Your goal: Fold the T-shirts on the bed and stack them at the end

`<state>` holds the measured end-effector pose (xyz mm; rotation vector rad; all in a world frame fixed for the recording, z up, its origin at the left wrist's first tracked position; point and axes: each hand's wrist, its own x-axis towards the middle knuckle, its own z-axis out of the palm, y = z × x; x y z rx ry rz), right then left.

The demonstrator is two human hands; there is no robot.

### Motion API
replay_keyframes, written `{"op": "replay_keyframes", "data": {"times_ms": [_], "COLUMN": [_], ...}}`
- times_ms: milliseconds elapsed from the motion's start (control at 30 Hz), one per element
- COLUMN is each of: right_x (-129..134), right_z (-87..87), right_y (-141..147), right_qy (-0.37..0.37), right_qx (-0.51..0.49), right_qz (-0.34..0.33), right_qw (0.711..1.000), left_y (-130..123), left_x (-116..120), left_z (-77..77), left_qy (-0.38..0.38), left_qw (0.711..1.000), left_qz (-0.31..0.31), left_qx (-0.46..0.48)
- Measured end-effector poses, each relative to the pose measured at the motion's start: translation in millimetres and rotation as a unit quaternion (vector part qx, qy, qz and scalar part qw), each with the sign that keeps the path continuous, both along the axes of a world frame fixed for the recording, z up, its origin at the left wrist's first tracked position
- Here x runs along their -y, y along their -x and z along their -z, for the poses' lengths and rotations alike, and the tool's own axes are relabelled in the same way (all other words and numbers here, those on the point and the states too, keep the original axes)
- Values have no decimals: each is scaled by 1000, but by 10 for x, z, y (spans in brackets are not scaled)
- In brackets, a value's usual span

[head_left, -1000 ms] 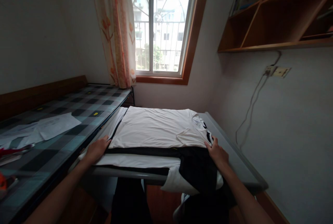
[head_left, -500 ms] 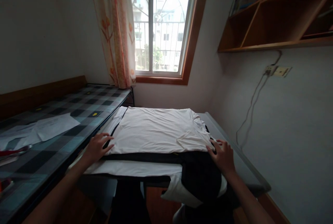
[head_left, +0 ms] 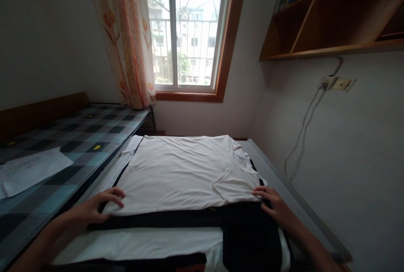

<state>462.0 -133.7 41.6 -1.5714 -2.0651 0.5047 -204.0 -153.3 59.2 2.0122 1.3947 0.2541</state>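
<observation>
A white cloth T-shirt (head_left: 179, 171) lies spread on top of a layered pile, over a black cloth garment (head_left: 252, 234) and a lower white cloth garment (head_left: 151, 242), all on a long grey flat-topped table (head_left: 277, 181). The left hand (head_left: 96, 208) is at the near corner of the hem, its fingers parted from the thumb, the fingertips over the white cloth. The right hand (head_left: 271, 204) is at the shoulder end, fingertips resting on the edge and thumb held apart below; neither hand looks clamped. As far as can be judged, the laying-out is well along: the body is flat, the collar sits at the right-hand end, and what seems to be a short sleeve is turned in over the front. Left undone are shallow creases across the body and the near side, where the black and lower white layers stick out beyond the top shirt, their edges not in line.
</observation>
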Motion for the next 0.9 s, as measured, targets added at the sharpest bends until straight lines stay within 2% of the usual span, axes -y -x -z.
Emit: {"op": "replay_keyframes", "data": {"times_ms": [133,267,367,500,733,900], "right_x": [7,-4,-28,-61,-112,-245], "right_z": [47,136,197,238,159,57], "right_y": [-35,-91,-119,-121,-94,-27], "right_qy": [-4,-29,-74,-117,-161,-135], "right_qx": [-37,-57,-68,-75,-59,-102], "right_qz": [22,28,16,13,41,44], "right_qw": [999,998,995,990,984,985], "left_y": [79,-34,-115,-166,-235,-263], "left_x": [-24,13,62,114,146,138], "left_z": [25,-108,-226,-316,-299,-302], "left_qy": [12,6,9,-4,-37,-47], "left_qw": [1000,998,998,996,972,967], "left_qz": [-11,-49,-59,-78,-203,-224], "left_qx": [22,25,24,42,108,113]}}
